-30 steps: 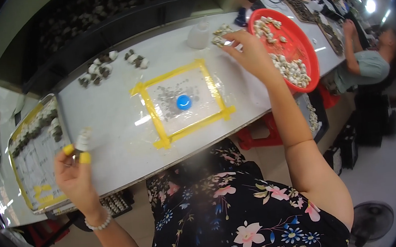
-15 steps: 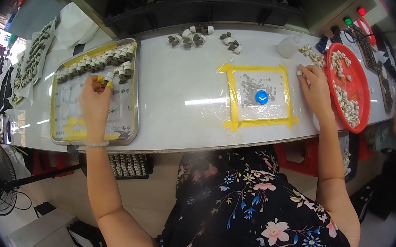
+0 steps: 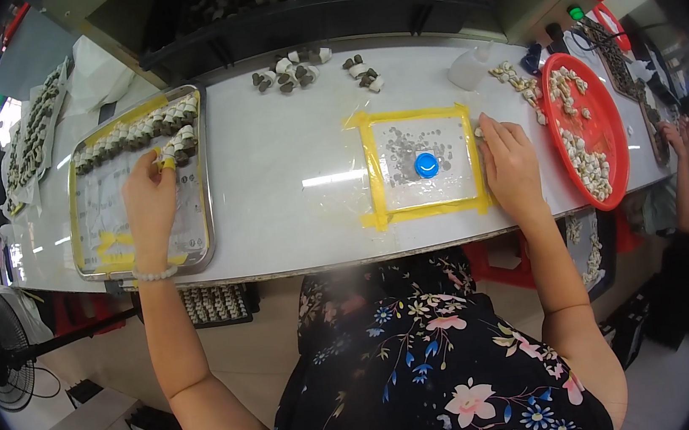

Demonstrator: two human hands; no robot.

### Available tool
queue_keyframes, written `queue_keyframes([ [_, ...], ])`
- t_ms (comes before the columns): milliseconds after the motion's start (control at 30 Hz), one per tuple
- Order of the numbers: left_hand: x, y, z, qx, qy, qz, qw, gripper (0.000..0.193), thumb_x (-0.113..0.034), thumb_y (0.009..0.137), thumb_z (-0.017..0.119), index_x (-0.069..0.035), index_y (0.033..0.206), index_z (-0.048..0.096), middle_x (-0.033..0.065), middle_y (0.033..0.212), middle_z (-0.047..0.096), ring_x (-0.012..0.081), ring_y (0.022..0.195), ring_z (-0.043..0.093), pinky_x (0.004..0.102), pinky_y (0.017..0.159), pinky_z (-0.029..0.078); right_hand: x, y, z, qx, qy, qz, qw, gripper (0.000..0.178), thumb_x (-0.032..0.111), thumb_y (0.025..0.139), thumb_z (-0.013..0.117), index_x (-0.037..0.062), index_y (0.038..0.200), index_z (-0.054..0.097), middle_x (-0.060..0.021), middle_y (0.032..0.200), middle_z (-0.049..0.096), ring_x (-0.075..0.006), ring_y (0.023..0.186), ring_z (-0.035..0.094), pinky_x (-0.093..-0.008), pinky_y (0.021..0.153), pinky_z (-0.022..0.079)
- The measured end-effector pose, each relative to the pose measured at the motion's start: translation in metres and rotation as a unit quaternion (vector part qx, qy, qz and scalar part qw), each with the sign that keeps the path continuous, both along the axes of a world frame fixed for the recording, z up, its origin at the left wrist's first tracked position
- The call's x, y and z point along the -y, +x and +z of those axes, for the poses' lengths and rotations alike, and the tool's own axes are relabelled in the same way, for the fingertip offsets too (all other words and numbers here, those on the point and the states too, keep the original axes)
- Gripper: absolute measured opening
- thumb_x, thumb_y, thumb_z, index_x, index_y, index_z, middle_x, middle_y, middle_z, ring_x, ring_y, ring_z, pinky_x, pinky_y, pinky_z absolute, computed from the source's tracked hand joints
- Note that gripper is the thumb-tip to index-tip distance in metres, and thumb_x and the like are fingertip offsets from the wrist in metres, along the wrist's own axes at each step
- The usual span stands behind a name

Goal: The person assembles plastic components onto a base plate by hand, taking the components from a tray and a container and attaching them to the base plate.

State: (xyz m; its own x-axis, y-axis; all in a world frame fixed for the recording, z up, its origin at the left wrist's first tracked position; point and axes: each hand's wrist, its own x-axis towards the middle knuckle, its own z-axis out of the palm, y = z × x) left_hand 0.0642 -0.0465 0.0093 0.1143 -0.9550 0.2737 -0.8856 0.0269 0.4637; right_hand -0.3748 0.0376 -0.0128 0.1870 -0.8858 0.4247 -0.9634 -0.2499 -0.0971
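Note:
My left hand point(image 3: 151, 199), with yellow covers on its fingertips, is over a metal-rimmed tray point(image 3: 207, 188). Its fingers pinch a small white-and-dark piece point(image 3: 168, 151) beside the start of a second row. Behind it runs a longer row of like pieces point(image 3: 131, 133). My right hand point(image 3: 513, 163) rests by the right edge of a yellow-taped square point(image 3: 372, 169) on the table. Thumb and fingers close on a small white knob-like piece point(image 3: 479, 132). Inside the square lie a blue round cap point(image 3: 426, 165) and grey spots.
A red oval tray point(image 3: 557, 133) at right holds several white pieces, with more lying beside it. Finished-looking clusters point(image 3: 287, 73) sit at the back, below a dark bin point(image 3: 315, 27). A translucent cup point(image 3: 469, 73) stands at back right. A fan point(image 3: 3, 347) is at lower left.
The whole view has shifted, moving the table leftward in the picture. My right hand has come closer to the taped square with its white piece. The left hand's piece is nearer the short row.

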Motion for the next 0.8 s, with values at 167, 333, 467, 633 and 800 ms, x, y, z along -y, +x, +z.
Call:
queue_keyframes([
  [167,-0.003,-0.015,0.009,0.117,0.068,0.014,0.991,0.041,-0.011,0.077,0.057,0.006,0.114,0.052,0.0213,0.087,0.063,0.0346,0.081,0.06,0.04,0.074,0.047,-0.007,-0.001,0.002,0.003,-0.013,0.018,1.0,0.029,-0.001,0.076,0.056,0.0005,0.105,0.059,-0.0104,0.098,0.062,-0.0282,0.086,0.056,-0.0376,0.072,0.046],
  [333,-0.004,-0.081,0.014,0.12,-0.067,-0.089,0.986,0.042,-0.011,0.078,0.057,0.005,0.116,0.05,0.0223,0.104,0.057,0.0364,0.097,0.052,0.0403,0.083,0.043,-0.012,-0.001,0.002,0.098,0.006,0.004,0.995,0.027,-0.002,0.075,0.059,0.0014,0.102,0.062,-0.012,0.099,0.062,-0.0272,0.085,0.057,-0.0343,0.071,0.047],
  [467,0.014,-0.14,0.006,0.051,-0.076,-0.197,0.976,0.037,-0.007,0.077,0.057,0.004,0.112,0.052,0.021,0.107,0.055,0.0347,0.098,0.051,0.0398,0.084,0.044,-0.01,-0.001,0.005,0.116,0.023,-0.007,0.993,0.026,0.0,0.074,0.063,0.0009,0.1,0.062,-0.011,0.093,0.061,-0.0261,0.083,0.058,-0.0334,0.068,0.047],
  [633,0.037,-0.158,-0.024,0.08,-0.028,-0.186,0.979,0.039,-0.005,0.075,0.058,0.002,0.113,0.053,0.0206,0.111,0.055,0.0336,0.104,0.051,0.0386,0.089,0.041,-0.007,0.007,0.012,0.22,0.071,0.008,0.973,0.025,0.002,0.072,0.064,0.002,0.096,0.064,-0.0115,0.088,0.06,-0.0256,0.08,0.058,-0.0313,0.069,0.047],
  [800,0.03,-0.154,-0.025,0.03,-0.056,-0.193,0.979,0.027,-0.004,0.072,0.056,0.005,0.098,0.056,0.0199,0.091,0.059,0.0342,0.086,0.055,0.0407,0.076,0.046,0.0,0.025,0.024,0.234,0.12,0.117,0.958,0.022,0.002,0.07,0.063,0.0019,0.091,0.065,-0.0108,0.084,0.059,-0.0245,0.077,0.059,-0.0303,0.069,0.048],
])
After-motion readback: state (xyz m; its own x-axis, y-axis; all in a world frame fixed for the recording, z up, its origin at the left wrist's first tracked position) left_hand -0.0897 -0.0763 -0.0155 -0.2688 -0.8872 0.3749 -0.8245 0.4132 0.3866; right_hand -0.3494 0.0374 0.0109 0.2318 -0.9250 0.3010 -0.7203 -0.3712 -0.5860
